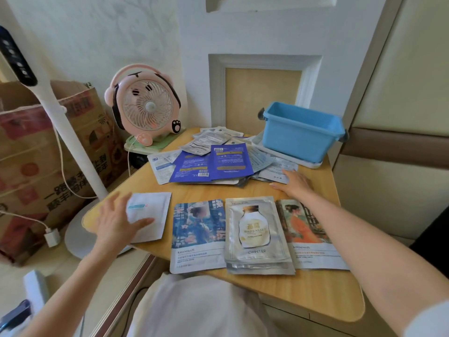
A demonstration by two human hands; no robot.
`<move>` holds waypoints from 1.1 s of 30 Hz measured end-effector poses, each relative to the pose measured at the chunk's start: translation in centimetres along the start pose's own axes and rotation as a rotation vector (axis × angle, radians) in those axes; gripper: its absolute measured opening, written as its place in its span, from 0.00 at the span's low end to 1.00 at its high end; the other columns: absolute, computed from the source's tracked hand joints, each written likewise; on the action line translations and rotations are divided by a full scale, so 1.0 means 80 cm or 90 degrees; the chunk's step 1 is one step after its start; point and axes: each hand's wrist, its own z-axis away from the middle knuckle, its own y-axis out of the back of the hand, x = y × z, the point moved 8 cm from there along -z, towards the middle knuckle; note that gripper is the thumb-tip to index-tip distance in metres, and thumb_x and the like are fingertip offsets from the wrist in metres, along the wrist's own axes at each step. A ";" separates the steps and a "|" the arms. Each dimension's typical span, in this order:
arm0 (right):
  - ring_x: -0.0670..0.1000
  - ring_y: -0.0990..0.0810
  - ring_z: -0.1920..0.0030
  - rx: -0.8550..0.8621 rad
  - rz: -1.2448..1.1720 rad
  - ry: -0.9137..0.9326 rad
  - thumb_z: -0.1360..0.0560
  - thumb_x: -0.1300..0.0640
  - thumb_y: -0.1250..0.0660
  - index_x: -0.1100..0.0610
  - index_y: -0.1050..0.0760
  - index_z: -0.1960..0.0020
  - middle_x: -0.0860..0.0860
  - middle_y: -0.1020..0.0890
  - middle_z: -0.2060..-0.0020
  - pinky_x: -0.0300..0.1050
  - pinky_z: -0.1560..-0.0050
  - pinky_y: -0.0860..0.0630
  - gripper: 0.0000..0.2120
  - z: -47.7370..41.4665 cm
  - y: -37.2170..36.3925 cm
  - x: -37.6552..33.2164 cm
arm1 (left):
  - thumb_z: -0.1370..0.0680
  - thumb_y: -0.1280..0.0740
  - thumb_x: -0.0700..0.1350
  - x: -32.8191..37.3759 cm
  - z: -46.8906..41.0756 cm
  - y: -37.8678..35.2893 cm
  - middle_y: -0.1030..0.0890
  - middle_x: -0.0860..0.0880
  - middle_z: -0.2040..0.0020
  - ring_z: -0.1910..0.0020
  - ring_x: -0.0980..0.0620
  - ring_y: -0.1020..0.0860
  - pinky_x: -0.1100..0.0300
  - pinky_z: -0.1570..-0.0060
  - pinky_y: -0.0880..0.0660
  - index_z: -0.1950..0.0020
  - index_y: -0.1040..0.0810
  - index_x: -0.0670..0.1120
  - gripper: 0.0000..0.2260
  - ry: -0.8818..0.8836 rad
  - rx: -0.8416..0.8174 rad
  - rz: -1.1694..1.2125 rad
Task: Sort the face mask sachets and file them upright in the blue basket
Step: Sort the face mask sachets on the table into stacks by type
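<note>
left hand (pixel 116 222): fingers spread, flat on a white sachet (pixel 150 215) at the left edge of the bench (pixel 315 295). right hand (pixel 295 182): fingers straight, palm down, touching the right fringe of the unsorted pile (pixel 230 161). the pile lies ahead of both hands, its spread running left to right. the blue basket (pixel 301 139) stands just beyond the pile, far right; the right hand is nearer.
</note>
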 end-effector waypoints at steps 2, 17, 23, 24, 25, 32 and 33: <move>0.58 0.30 0.34 0.048 0.004 0.000 0.26 0.42 0.36 0.56 0.33 0.30 0.56 0.27 0.33 0.50 0.36 0.32 0.29 0.000 0.012 0.000 | 0.34 0.40 0.72 0.042 0.007 -0.016 0.44 0.46 0.24 0.25 0.43 0.46 0.41 0.28 0.48 0.26 0.39 0.51 0.42 -0.151 -0.049 0.020; 0.47 0.31 0.67 0.517 -0.502 0.105 0.22 0.56 0.39 0.58 0.30 0.63 0.52 0.28 0.68 0.43 0.65 0.36 0.12 0.065 0.150 0.004 | 0.50 0.59 0.84 0.116 0.048 -0.114 0.63 0.55 0.23 0.25 0.50 0.66 0.34 0.34 0.71 0.32 0.63 0.72 0.48 -0.390 -0.412 -0.235; 0.45 0.30 0.67 0.338 -0.612 0.104 0.22 0.57 0.38 0.57 0.32 0.62 0.49 0.28 0.68 0.32 0.68 0.32 0.10 0.075 0.139 -0.031 | 0.54 0.56 0.84 0.120 0.047 -0.115 0.65 0.57 0.24 0.25 0.47 0.67 0.29 0.34 0.62 0.30 0.62 0.70 0.53 -0.366 -0.489 -0.241; 0.45 0.29 0.66 0.319 -0.624 0.099 0.22 0.57 0.38 0.59 0.30 0.59 0.49 0.27 0.66 0.31 0.68 0.31 0.08 0.076 0.132 -0.035 | 0.53 0.56 0.83 0.121 0.049 -0.114 0.65 0.57 0.24 0.25 0.47 0.67 0.29 0.34 0.61 0.30 0.62 0.70 0.53 -0.364 -0.496 -0.242; 0.45 0.28 0.66 0.304 -0.631 0.098 0.22 0.58 0.37 0.61 0.29 0.57 0.50 0.26 0.66 0.30 0.67 0.30 0.08 0.078 0.126 -0.039 | 0.53 0.56 0.83 0.121 0.051 -0.112 0.65 0.57 0.24 0.25 0.47 0.66 0.29 0.33 0.60 0.29 0.62 0.69 0.53 -0.360 -0.500 -0.242; 0.45 0.23 0.61 0.236 -0.688 0.097 0.22 0.59 0.38 0.63 0.27 0.53 0.51 0.22 0.61 0.36 0.61 0.25 0.06 0.093 0.103 -0.059 | 0.36 0.50 0.74 0.124 0.068 -0.102 0.63 0.56 0.23 0.24 0.46 0.63 0.31 0.31 0.57 0.28 0.61 0.66 0.40 -0.348 -0.491 -0.266; 0.46 0.24 0.61 0.231 -0.682 0.093 0.22 0.59 0.37 0.65 0.27 0.54 0.55 0.22 0.61 0.38 0.60 0.25 0.08 0.094 0.101 -0.062 | 0.31 0.47 0.70 0.128 0.067 -0.098 0.59 0.55 0.23 0.24 0.46 0.59 0.32 0.31 0.57 0.26 0.56 0.65 0.36 -0.341 -0.476 -0.246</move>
